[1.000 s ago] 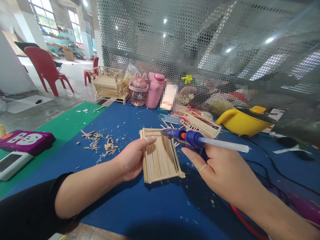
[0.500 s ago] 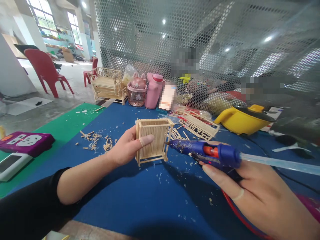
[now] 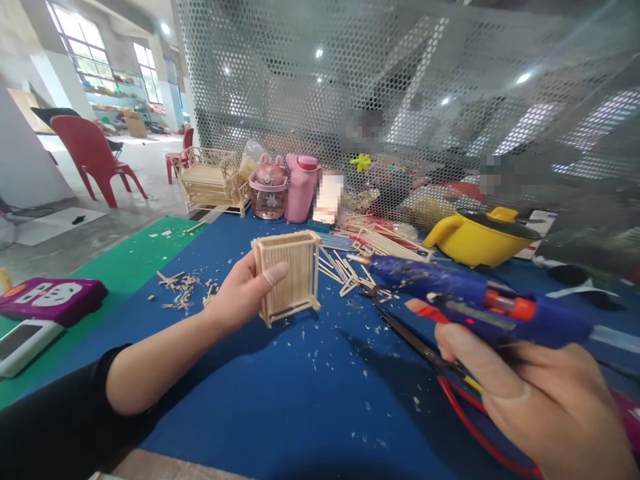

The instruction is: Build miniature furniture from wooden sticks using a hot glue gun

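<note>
Upright in my left hand is a small wooden stick frame, a box-like piece with a slatted face; my thumb presses on that face and the other fingers are hidden behind it. My right hand is wrapped round a blue hot glue gun, its nozzle pointing left, apart from the frame. A clear glue stick sticks out of the gun's back. Under the gun, scissors with red handles lie on the blue table top.
Loose sticks lie beyond the frame, with wood scraps to the left. Along the mesh screen stand a stick model, a pink bottle, a phone and a yellow pot. A purple power strip sits at far left.
The glue gun has pulled away from the frame to the right, uncovering the scissors. My left hand has shifted slightly left and up with the frame.
</note>
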### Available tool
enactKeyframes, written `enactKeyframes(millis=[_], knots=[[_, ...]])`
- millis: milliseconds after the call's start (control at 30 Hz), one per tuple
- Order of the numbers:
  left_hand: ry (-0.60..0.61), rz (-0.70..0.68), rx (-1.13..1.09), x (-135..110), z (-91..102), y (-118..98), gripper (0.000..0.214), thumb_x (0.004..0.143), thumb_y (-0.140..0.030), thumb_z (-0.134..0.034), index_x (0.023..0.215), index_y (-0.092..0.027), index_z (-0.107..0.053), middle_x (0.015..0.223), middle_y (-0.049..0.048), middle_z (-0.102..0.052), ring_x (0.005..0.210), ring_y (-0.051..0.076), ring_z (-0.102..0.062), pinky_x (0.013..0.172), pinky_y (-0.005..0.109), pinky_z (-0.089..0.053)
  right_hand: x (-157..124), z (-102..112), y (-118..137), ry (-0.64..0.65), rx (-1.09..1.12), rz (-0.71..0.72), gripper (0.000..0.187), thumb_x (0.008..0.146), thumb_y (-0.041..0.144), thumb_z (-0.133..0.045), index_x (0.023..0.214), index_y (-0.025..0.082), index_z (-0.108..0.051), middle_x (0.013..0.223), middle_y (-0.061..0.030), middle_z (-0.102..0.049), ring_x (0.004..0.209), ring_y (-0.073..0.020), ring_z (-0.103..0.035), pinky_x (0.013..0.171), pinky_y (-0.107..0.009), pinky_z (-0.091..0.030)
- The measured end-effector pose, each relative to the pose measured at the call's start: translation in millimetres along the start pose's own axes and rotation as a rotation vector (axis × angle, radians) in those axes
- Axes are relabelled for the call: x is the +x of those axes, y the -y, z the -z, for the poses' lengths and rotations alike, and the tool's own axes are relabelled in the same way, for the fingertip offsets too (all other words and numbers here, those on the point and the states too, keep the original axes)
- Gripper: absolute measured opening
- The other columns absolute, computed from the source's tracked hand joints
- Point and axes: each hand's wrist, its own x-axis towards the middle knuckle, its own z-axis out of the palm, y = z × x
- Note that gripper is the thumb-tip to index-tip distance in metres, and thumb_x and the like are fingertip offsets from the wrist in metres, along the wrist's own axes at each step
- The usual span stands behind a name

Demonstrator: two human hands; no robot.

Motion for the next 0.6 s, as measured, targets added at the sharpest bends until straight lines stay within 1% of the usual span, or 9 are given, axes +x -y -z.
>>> enactKeyframes(millis=[67,167,233,267,333,400,467,533,600], knots=[[0.082,-0.168,0.331,-0.3,4.6,-0.4,0.049,0.077,-0.029,-0.067,0.125,-0.021,-0.056,0.129,0.0109,-0.058,0.121,0.029,-0.050,0.106,0.043,-0.034,3.3,0.4,-6.5,-0.042,0.019,-0.102,0.035,0.081,0.049,-0.054,0.057,0.025,-0.064,0.059,-0.0020,-0.067,0.063,-0.0271,-0.067,0.075,-0.042,-0.053],[0.330,-0.335,0.716,-0.1,7.8,0.8,0.046,0.075,-0.026,-0.071,0.120,-0.026,-0.062,0.130,0.0097,-0.058,0.126,0.028,-0.046,0.113,0.043,-0.019,12.1,-0.5,-15.0,-0.037,0.080,-0.146,0.041,0.083,0.046,-0.052,0.049,0.023,-0.056,0.056,-0.0025,-0.063,0.064,-0.0237,-0.065,0.068,-0.036,-0.050],[0.468,-0.356,0.870,-0.1,8.2,1.8,0.050,0.074,-0.032,-0.071,0.123,-0.028,-0.060,0.130,0.0110,-0.058,0.127,0.031,-0.045,0.113,0.050,-0.007,18.1,-0.2,-19.6,-0.004,0.098,-0.144,0.040,0.085,0.043,-0.051,0.051,0.023,-0.055,0.057,-0.0024,-0.062,0.062,-0.0204,-0.062,0.066,-0.032,-0.048],[0.513,-0.354,0.930,-0.2,8.7,1.8,0.057,0.072,-0.037,-0.072,0.127,-0.028,-0.057,0.133,0.0117,-0.056,0.129,0.033,-0.042,0.112,0.053,-0.002,20.6,0.8,-22.1,0.014,0.098,-0.145,0.039,0.085,0.042,-0.051,0.052,0.023,-0.055,0.057,-0.0023,-0.062,0.060,-0.0190,-0.061,0.065,-0.031,-0.047],[0.572,-0.352,1.036,-0.9,11.6,0.8,0.076,0.066,-0.050,-0.074,0.134,-0.029,-0.048,0.141,0.0124,-0.048,0.134,0.036,-0.032,0.110,0.058,0.005,24.7,4.3,-28.7,-0.008,0.075,-0.137,0.040,0.085,0.043,-0.049,0.051,0.023,-0.054,0.056,-0.0021,-0.061,0.059,-0.0184,-0.059,0.065,-0.031,-0.046],[0.590,-0.369,1.147,-1.8,17.2,-0.9,0.091,0.061,-0.061,-0.071,0.139,-0.027,-0.040,0.147,0.0125,-0.039,0.137,0.037,-0.026,0.109,0.061,0.004,28.5,9.3,-38.8,-0.079,0.013,-0.125,0.039,0.083,0.047,-0.049,0.053,0.023,-0.055,0.057,-0.0024,-0.062,0.062,-0.0205,-0.060,0.067,-0.034,-0.046],[0.564,-0.394,1.239,-2.7,24.3,-1.6,0.095,0.063,-0.069,-0.063,0.142,-0.024,-0.035,0.148,0.0137,-0.037,0.137,0.036,-0.026,0.110,0.062,-0.003,34.8,14.8,-52.4,-0.156,-0.085,-0.101,0.035,0.080,0.050,-0.049,0.063,0.023,-0.062,0.065,-0.0048,-0.067,0.071,-0.0247,-0.063,0.071,-0.037,-0.047],[0.486,-0.410,1.266,-3.2,30.3,-0.3,0.086,0.073,-0.069,-0.053,0.141,-0.021,-0.034,0.146,0.0146,-0.039,0.136,0.034,-0.030,0.112,0.059,-0.013,46.3,19.4,-68.4,-0.156,-0.208,-0.062,0.036,0.080,0.050,-0.048,0.083,0.020,-0.068,0.083,-0.0092,-0.071,0.084,-0.0290,-0.065,0.073,-0.037,-0.048],[0.380,-0.421,1.240,-3.1,33.2,2.2,0.066,0.086,-0.060,-0.043,0.139,-0.021,-0.038,0.144,0.0128,-0.043,0.134,0.030,-0.035,0.112,0.054,-0.021,64.2,21.9,-85.5,-0.073,-0.367,-0.031,0.042,0.082,0.047,-0.044,0.105,0.017,-0.065,0.100,-0.0124,-0.070,0.092,-0.0308,-0.065,0.073,-0.037,-0.048]])
